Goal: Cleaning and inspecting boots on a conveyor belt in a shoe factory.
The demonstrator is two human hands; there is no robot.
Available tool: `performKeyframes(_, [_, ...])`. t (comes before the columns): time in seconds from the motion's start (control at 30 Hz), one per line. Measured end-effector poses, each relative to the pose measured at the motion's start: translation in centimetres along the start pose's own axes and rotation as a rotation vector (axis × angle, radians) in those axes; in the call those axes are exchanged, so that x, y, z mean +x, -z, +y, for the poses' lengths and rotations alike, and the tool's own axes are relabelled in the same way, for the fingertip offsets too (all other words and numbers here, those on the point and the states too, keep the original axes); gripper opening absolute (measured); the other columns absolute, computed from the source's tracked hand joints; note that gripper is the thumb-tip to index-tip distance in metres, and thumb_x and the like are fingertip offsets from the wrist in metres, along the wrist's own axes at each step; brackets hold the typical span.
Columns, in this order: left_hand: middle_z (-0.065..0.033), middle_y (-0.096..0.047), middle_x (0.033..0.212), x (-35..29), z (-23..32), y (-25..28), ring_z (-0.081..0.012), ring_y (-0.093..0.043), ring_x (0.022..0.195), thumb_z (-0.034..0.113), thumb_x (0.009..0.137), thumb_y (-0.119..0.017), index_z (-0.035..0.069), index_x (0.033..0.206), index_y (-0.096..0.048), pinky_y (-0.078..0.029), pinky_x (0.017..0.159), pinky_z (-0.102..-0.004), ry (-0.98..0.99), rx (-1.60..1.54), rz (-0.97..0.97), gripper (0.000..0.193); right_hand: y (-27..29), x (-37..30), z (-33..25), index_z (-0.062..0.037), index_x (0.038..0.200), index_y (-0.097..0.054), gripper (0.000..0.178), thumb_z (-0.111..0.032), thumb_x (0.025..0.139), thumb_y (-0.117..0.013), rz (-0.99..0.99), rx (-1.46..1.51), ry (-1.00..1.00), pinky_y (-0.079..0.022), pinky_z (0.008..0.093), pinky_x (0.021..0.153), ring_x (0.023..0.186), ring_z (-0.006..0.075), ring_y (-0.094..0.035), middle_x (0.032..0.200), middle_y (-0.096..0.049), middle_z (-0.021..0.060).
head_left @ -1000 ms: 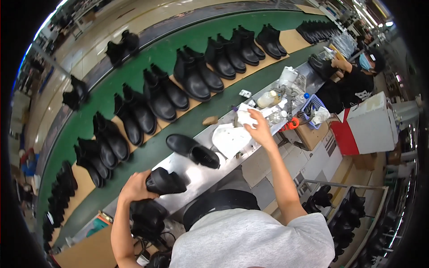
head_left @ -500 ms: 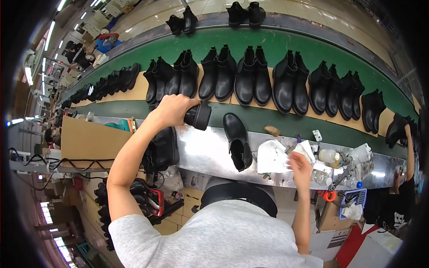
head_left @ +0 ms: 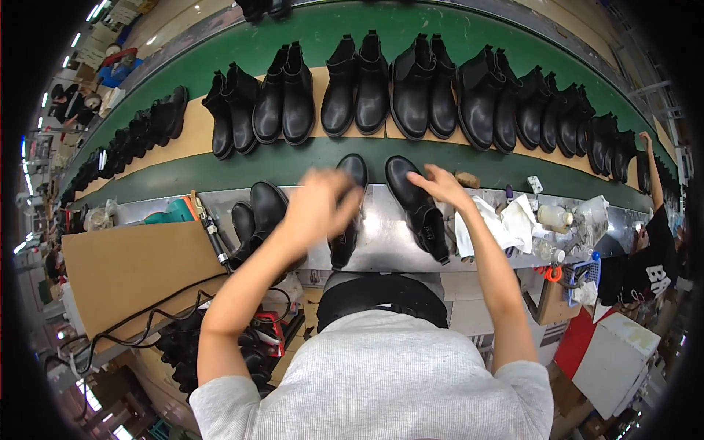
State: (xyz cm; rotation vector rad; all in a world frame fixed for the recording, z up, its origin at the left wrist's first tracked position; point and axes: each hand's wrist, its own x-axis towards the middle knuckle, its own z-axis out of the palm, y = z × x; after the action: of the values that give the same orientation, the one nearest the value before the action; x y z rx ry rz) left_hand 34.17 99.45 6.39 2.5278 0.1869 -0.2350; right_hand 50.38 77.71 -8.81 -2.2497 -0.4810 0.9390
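Two black ankle boots lie side by side on the metal bench edge, toes pointing away from me. Over the left boot [head_left: 355, 168] is my left hand [head_left: 315, 209], blurred, its thumb and fingers apart; it covers the boot's middle, and whether it touches cannot be told. My right hand [head_left: 441, 185] is at the right boot [head_left: 400, 174], fingers stretched out and the tips at the boot's upper. The right boot's shaft [head_left: 431, 233] is tilted toward me, its opening showing.
Paired black boots [head_left: 372, 95] stand in a row on brown board across the green table. More boots [head_left: 268, 205] sit at left beside a cardboard box [head_left: 143, 275] and a pen-like tool [head_left: 214, 238]. White cloths [head_left: 517, 224] and bottles [head_left: 555, 216] lie right. A co-worker [head_left: 645, 253] reaches in at far right.
My left hand has brought its boot from the left down beside the other one. The right hand has moved from the white cloths to the right boot, which now sits farther right.
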Motion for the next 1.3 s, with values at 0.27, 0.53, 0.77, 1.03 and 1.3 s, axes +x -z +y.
performKeyframes(0.27, [-0.0266, -0.051, 0.117, 6.6, -11.0, -11.3, -0.0385, -0.054, 0.106, 0.041, 0.05, -0.082, 0.004, 0.142, -0.014, -0.043, 0.093, -0.0377, 0.57, -0.084, -0.149, 0.121, -3.5, 2.0, -3.9, 0.0012, 0.141, -0.009, 0.122, -0.05, 0.055, -0.079, -0.154, -0.569, -0.104, -0.043, 0.0385, 0.094, 0.109, 0.0403, -0.052, 0.123, -0.046, 0.0294])
performKeyframes(0.53, [-0.0129, -0.057, 0.118, 4.0, -12.5, -8.6, -0.0189, -0.053, 0.109, 0.009, 0.061, -0.082, -0.005, 0.137, -0.028, -0.042, 0.093, -0.0296, 0.48, -1.169, 0.031, 0.094, -0.6, 3.2, -0.2, 0.0024, 0.13, -0.041, 0.085, -0.024, 0.061, -0.082, -0.211, 0.393, 0.072, -0.038, 0.0288, 0.097, 0.108, 0.0214, -0.054, 0.121, -0.055, 0.0131])
performKeyframes(0.77, [-0.0125, -0.055, 0.116, 2.7, -9.2, -6.8, -0.0188, -0.058, 0.101, 0.022, 0.072, -0.075, -0.005, 0.131, -0.036, -0.046, 0.09, -0.0307, 0.282, -1.504, -0.091, 0.075, 0.0, 0.5, -6.2, -0.0001, 0.132, -0.036, 0.065, -0.019, 0.078, -0.068, -0.574, 0.936, -0.004, -0.044, 0.0255, 0.088, 0.099, 0.0149, -0.056, 0.11, -0.058, 0.0081])
performKeyframes(1.03, [-0.023, -0.056, 0.113, 0.2, -6.9, -7.1, -0.0325, -0.06, 0.098, 0.052, 0.087, -0.036, -0.003, 0.122, -0.047, -0.048, 0.086, -0.0459, 0.655, -2.148, -0.272, 0.067, 1.2, -3.4, -5.0, 0.0007, 0.117, -0.054, 0.052, -0.044, 0.09, -0.049, -0.569, 1.494, -0.368, -0.05, 0.0303, 0.083, 0.092, 0.0199, -0.062, 0.105, -0.062, 0.0124])
performKeyframes(1.3, [-0.0116, -0.047, 0.128, -3.0, -6.5, -9.3, -0.0259, -0.047, 0.116, 0.042, 0.085, -0.057, 0.007, 0.135, -0.035, -0.039, 0.097, -0.0375, 0.408, -1.944, 0.019, 0.065, -2.0, -9.7, -3.8, -0.0072, 0.135, -0.034, 0.059, -0.033, 0.086, -0.056, -0.279, 1.592, -0.184, -0.047, 0.0304, 0.087, 0.099, 0.0201, -0.059, 0.111, -0.06, 0.0098])
